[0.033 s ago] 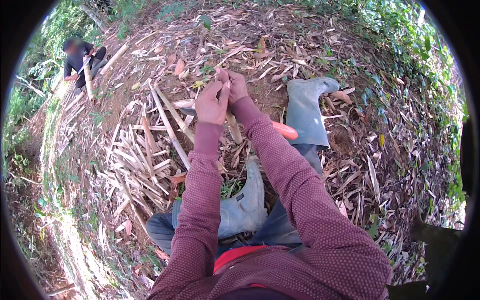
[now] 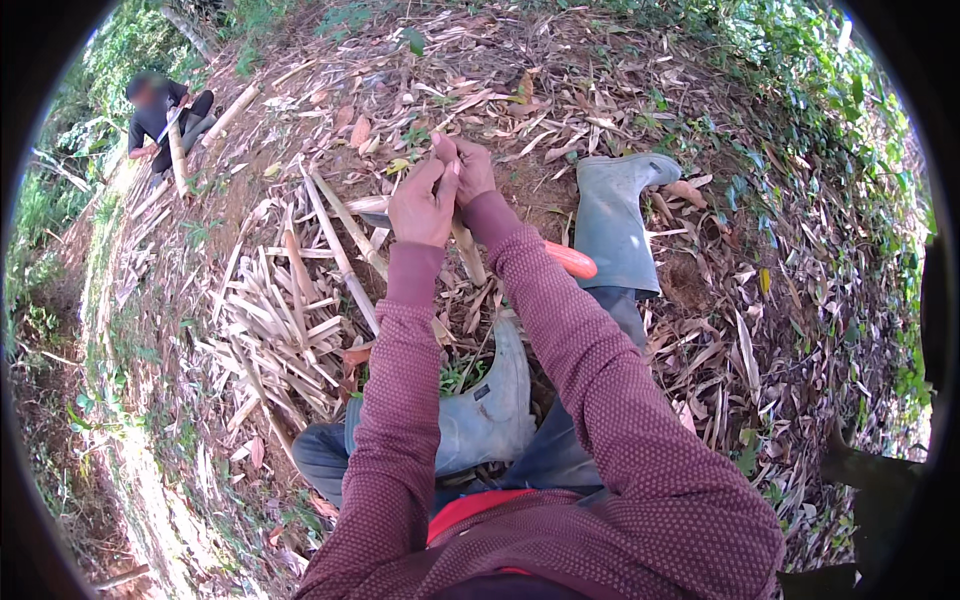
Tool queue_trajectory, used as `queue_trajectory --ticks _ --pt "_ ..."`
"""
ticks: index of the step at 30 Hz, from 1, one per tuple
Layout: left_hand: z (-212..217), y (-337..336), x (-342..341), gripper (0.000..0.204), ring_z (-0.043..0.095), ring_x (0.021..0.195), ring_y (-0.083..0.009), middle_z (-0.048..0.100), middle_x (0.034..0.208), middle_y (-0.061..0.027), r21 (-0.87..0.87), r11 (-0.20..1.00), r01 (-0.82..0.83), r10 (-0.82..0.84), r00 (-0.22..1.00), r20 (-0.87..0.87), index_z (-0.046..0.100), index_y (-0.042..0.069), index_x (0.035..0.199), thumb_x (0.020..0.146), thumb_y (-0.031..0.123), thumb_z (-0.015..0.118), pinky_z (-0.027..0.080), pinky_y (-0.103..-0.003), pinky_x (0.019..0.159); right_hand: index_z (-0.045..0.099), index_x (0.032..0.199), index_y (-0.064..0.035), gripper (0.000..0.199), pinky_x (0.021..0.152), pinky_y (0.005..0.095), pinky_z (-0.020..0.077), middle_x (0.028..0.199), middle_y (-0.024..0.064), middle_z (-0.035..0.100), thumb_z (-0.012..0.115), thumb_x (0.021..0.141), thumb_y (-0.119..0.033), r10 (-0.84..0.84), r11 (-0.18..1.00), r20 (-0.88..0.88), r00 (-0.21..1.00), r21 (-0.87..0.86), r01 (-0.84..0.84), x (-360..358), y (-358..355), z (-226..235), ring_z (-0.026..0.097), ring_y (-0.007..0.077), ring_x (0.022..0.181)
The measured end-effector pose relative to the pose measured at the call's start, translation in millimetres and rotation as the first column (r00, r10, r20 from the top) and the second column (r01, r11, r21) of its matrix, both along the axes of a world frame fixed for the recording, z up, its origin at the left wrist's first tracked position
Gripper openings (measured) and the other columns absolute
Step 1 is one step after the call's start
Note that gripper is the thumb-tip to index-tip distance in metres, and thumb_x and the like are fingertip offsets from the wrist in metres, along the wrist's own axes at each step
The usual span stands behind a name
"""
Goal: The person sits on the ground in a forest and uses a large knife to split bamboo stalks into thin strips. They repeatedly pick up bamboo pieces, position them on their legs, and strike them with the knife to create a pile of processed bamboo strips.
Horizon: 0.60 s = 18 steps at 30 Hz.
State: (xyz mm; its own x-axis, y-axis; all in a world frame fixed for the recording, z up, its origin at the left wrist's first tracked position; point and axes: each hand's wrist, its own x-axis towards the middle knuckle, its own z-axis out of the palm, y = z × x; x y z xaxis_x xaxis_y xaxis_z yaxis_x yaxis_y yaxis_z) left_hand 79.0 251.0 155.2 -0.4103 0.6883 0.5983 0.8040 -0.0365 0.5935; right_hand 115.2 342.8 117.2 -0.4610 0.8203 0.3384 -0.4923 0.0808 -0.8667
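My left hand [image 2: 421,208] and my right hand [image 2: 474,172] meet in front of me above the ground. Both are closed with the fingers bent into a pinch; whatever lies between them is too small or hidden to make out. Below the wrists stands a short piece of bamboo [image 2: 467,252], partly covered by my sleeves. An orange handle [image 2: 571,260] sticks out to the right from under my right forearm. On the left, beside my left wrist, a dark flat blade [image 2: 376,220] shows; my arms hide whether it joins the handle.
Split bamboo strips [image 2: 275,335] lie heaped to the left, with longer bamboo poles [image 2: 340,250] beside them. My rubber boots [image 2: 612,225] rest on leaf-littered, sloping ground. At the far left another person [image 2: 150,120] sits holding a blade against a bamboo pole [image 2: 178,160].
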Motion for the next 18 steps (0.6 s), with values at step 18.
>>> queue_trajectory --ticks 18 --pt "-6.3 -41.7 -23.0 0.019 0.05 0.072 -0.013 0.052 0.078 -0.0039 0.182 0.979 0.094 -0.134 0.967 0.218 0.055 0.0 0.074 0.079 0.012 0.069 0.041 -0.025 0.068 0.041 0.128 -0.0014 0.069 0.079 0.0415 0.0484 0.096 0.0231 0.061 0.063 0.076 -0.042 -0.033 0.859 0.978 0.206 0.134 -0.494 127.5 -43.5 -44.4 0.062 0.0318 0.086"
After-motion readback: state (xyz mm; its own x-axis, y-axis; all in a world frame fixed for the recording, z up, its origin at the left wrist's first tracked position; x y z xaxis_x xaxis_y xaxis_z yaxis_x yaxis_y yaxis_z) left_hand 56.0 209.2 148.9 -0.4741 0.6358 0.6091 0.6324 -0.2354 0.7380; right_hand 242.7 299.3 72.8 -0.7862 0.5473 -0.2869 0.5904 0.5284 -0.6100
